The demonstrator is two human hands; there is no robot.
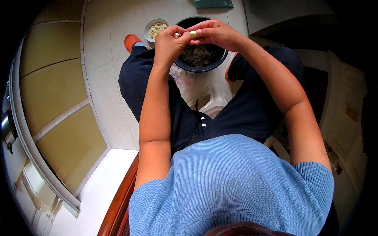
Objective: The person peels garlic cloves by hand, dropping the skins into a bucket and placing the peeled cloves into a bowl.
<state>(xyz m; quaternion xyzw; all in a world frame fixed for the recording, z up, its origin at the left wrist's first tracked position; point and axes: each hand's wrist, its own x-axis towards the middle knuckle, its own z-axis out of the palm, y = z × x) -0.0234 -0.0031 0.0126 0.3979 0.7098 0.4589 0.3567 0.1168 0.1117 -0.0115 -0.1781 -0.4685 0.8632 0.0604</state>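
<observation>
Over a dark round basin (202,69), my two hands meet at a small pale clove-like piece (193,34). My right hand (214,32) pinches it between thumb and fingers. My left hand (170,41) is closed, its thumb touching the piece's left end; a small whitish bit (176,35) shows between its fingers. Dark scraps (199,56) lie at the bottom of the basin. Just left of my left hand, a white bowl (147,33) holds several pale peeled pieces (156,29).
A clear plastic bag (182,77) lies below the basin, near a white plastic stool (216,96) between my legs. A teal dustpan-like object (212,4) is beyond the basin. Yellowish cabinet panels (55,90) line the left side.
</observation>
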